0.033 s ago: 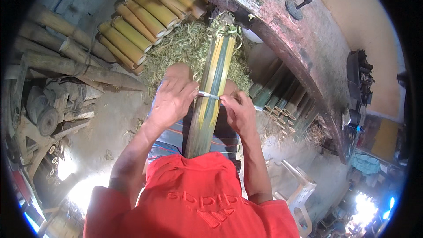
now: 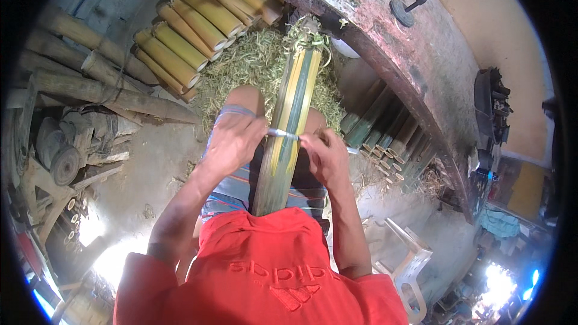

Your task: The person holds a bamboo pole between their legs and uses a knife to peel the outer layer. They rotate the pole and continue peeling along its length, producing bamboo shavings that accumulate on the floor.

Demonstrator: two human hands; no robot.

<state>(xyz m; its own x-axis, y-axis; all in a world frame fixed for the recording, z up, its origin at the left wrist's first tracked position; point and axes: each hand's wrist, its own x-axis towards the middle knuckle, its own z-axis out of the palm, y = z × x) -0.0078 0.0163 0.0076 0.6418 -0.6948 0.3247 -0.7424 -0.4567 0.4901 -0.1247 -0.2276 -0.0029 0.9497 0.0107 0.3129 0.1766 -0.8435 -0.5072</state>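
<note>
A bamboo pole (image 2: 294, 99) runs lengthwise before me, its near end against my red shirt and its far end draped with curled shavings. Yellow peeled strips alternate with dark green skin along it. Across its top lies a narrow metal knife blade (image 2: 282, 134), gripped at both sides. My left hand (image 2: 233, 139) is closed around the left end, and my right hand (image 2: 328, 153) pinches the right end. A pale tip shows past the right hand; it may belong to the knife. My fingers hide the handles. The pole passes between my knees.
Green shavings (image 2: 241, 72) heap beyond my knees. Cut yellow bamboo sections (image 2: 208, 3) are stacked at the far left, above wooden poles (image 2: 114, 93). A curved worktable (image 2: 385, 36) stands at right, with green bamboo (image 2: 385, 123) beneath. A pale plastic chair (image 2: 412, 259) is near right.
Both hands and the blade have shifted slightly toward me along the bamboo pole. The pole stays in place.
</note>
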